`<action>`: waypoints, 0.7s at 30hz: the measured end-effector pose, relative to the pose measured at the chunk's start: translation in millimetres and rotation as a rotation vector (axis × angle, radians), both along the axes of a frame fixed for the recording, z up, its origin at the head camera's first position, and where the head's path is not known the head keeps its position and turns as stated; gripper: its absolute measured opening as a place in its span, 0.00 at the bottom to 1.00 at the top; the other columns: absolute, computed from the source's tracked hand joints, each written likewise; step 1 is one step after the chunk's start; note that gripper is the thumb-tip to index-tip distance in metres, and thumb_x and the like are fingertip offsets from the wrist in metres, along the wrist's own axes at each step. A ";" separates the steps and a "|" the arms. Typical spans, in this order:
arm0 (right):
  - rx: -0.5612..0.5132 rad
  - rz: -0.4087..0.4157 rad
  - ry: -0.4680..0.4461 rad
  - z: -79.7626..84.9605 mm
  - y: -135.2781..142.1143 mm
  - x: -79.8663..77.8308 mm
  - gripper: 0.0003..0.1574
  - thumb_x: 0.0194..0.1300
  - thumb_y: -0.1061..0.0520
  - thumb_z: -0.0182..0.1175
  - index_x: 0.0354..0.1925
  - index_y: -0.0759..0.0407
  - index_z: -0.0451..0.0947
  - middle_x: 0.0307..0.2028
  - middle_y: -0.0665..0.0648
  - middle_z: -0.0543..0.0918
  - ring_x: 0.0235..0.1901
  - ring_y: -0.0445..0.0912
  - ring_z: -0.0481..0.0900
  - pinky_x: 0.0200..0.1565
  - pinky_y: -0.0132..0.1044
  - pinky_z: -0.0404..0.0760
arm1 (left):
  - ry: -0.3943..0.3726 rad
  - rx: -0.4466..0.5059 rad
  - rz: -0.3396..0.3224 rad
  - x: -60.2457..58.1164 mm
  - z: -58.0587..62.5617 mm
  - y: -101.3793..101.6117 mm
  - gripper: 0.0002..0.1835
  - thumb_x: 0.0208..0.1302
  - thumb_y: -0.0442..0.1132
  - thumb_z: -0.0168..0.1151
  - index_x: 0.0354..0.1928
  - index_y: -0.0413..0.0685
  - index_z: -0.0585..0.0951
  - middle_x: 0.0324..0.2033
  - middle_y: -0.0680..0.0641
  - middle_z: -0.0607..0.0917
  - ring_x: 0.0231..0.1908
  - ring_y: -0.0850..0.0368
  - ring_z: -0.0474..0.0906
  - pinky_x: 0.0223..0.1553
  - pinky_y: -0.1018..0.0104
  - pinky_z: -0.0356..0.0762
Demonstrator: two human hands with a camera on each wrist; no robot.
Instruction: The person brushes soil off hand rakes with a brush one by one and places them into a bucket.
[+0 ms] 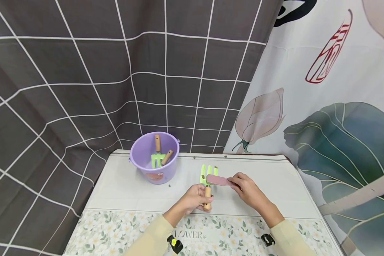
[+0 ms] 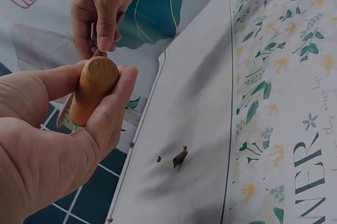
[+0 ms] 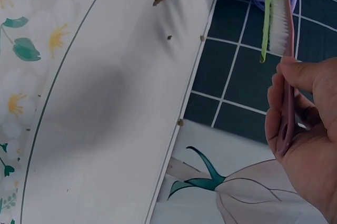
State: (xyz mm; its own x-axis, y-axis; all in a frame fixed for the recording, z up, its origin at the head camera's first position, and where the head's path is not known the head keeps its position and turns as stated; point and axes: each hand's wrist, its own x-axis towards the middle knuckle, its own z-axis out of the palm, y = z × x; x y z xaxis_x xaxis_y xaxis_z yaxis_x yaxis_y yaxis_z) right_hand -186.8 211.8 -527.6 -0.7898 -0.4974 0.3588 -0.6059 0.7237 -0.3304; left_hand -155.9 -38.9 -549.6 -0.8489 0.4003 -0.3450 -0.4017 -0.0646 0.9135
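Note:
My left hand [image 1: 195, 198] grips the wooden handle of a small green garden fork [image 1: 207, 193], its tines pointing away from me above the table. In the left wrist view the round end of that handle [image 2: 97, 84] pokes out between thumb and fingers. A pink brush [image 1: 218, 180] is pinched by the handle in my right hand [image 1: 248, 190]. Seen from the right wrist, its white bristles [image 3: 279, 23] lie against the green fork head [image 3: 267, 26]. Brown bits cling to the fork's tines.
A purple bucket [image 1: 161, 176] stands at the back left, holding a green fork [image 1: 158, 156] and another wooden-handled tool [image 1: 167, 157]. Brown crumbs [image 2: 180, 157] lie scattered on the white table [image 1: 121, 185]. Behind hang a dark grid curtain [image 1: 185, 89] and a floral-print cloth [image 1: 307, 124].

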 end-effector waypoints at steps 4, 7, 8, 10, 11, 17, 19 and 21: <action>0.002 -0.001 -0.034 0.2 -0.4 -2.7 0.15 0.63 0.67 0.70 0.49 0.63 0.87 0.39 0.53 0.82 0.34 0.39 0.77 0.30 0.30 0.79 | 0.002 0.004 -0.003 1.8 0.2 -0.3 0.26 0.69 0.25 0.63 0.63 0.29 0.64 0.42 0.38 0.81 0.28 0.51 0.87 0.38 0.52 0.92; -0.002 0.002 -0.051 0.8 -0.5 -5.2 0.14 0.64 0.67 0.70 0.50 0.63 0.87 0.39 0.54 0.82 0.33 0.39 0.76 0.30 0.29 0.78 | 0.001 0.007 -0.001 2.7 1.2 -0.5 0.25 0.69 0.25 0.63 0.63 0.29 0.64 0.41 0.39 0.81 0.28 0.51 0.87 0.38 0.52 0.92; -0.002 0.001 -0.053 1.0 -0.5 -6.2 0.14 0.65 0.67 0.69 0.50 0.63 0.87 0.39 0.54 0.82 0.33 0.39 0.76 0.30 0.29 0.78 | 0.004 0.006 -0.001 3.2 1.5 -0.5 0.25 0.69 0.25 0.63 0.63 0.29 0.64 0.41 0.39 0.80 0.28 0.51 0.87 0.38 0.52 0.92; -0.003 -0.002 -0.054 1.4 -0.6 -8.4 0.14 0.65 0.67 0.69 0.50 0.64 0.87 0.39 0.55 0.83 0.33 0.40 0.77 0.30 0.30 0.79 | 0.005 0.005 0.000 3.9 2.4 -0.6 0.25 0.69 0.26 0.64 0.62 0.29 0.64 0.40 0.39 0.80 0.28 0.51 0.87 0.38 0.52 0.92; -0.003 -0.005 -0.054 1.6 -0.6 -9.5 0.14 0.65 0.67 0.69 0.50 0.64 0.87 0.39 0.55 0.83 0.33 0.40 0.77 0.29 0.30 0.79 | 0.001 0.006 0.002 3.9 3.0 -0.6 0.25 0.68 0.26 0.64 0.62 0.29 0.65 0.40 0.40 0.80 0.28 0.51 0.87 0.37 0.53 0.92; -0.009 -0.050 -0.078 0.8 -1.6 -16.6 0.16 0.66 0.66 0.69 0.52 0.65 0.86 0.39 0.56 0.82 0.33 0.41 0.77 0.29 0.31 0.78 | 0.004 0.003 -0.003 5.0 4.6 -1.3 0.22 0.68 0.26 0.65 0.59 0.30 0.67 0.38 0.41 0.79 0.27 0.52 0.86 0.37 0.54 0.92; -0.003 -0.061 -0.090 0.0 -2.4 -18.7 0.16 0.66 0.66 0.69 0.52 0.65 0.86 0.39 0.56 0.83 0.33 0.41 0.77 0.29 0.32 0.78 | 0.005 0.001 -0.004 5.6 4.0 -1.6 0.23 0.68 0.26 0.64 0.59 0.29 0.67 0.38 0.41 0.79 0.27 0.52 0.86 0.37 0.54 0.92; 0.004 -0.069 -0.097 -0.8 -3.0 -20.6 0.16 0.66 0.65 0.69 0.53 0.65 0.86 0.39 0.56 0.83 0.33 0.41 0.77 0.30 0.32 0.79 | 0.001 0.000 -0.005 6.3 3.0 -1.9 0.23 0.69 0.27 0.64 0.60 0.29 0.66 0.39 0.41 0.79 0.27 0.52 0.86 0.37 0.54 0.92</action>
